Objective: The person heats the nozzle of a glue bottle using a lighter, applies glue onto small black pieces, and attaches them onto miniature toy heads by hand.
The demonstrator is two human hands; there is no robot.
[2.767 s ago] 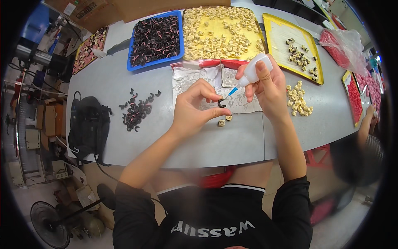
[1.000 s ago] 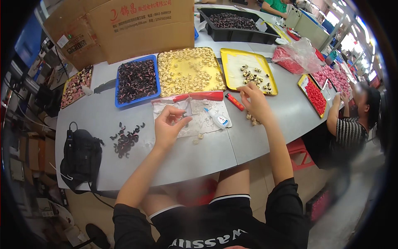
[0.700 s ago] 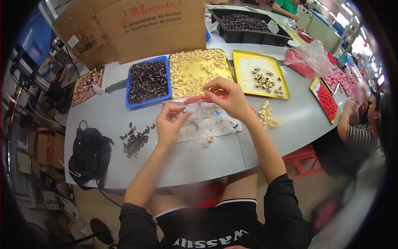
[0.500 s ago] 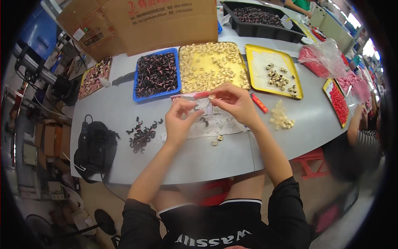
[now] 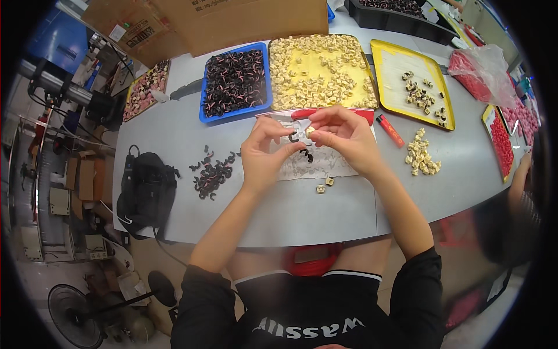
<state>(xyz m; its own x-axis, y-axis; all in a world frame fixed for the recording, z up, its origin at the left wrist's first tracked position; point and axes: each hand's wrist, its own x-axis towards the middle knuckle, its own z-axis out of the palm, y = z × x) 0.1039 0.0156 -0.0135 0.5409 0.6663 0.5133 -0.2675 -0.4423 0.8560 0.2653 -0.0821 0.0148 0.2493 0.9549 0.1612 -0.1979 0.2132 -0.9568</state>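
Observation:
My left hand [image 5: 263, 152] pinches a small black curved piece [image 5: 293, 137] between thumb and fingertips. Facing it, my right hand [image 5: 351, 142] grips a small cream-coloured piece [image 5: 310, 132] in its fingertips. The two pieces are close together; I cannot tell whether they touch. Under both hands lies a worn white sheet [image 5: 325, 165]. A few loose black curved pieces [image 5: 307, 155] rest on it below my fingers. Two small cream cube-like pieces [image 5: 321, 189] sit nearer to me. A heap of black curved pieces [image 5: 214, 176] is at left, a pile of cream pieces [image 5: 422, 155] at right.
Behind my hands stand a blue tray [image 5: 204, 104] of black curved pieces, a yellow tray [image 5: 311, 63] of cream pieces and another yellow tray [image 5: 401, 55] with some dark-marked pieces. A red lighter-like stick [image 5: 390, 131], a black bag [image 5: 146, 192] and a cardboard box [image 5: 244, 26] are around.
The view has shifted, so the table sits further right and higher. The black piece in my left fingertips now shows; before, it could not be made out. Both hands stay over the sheet.

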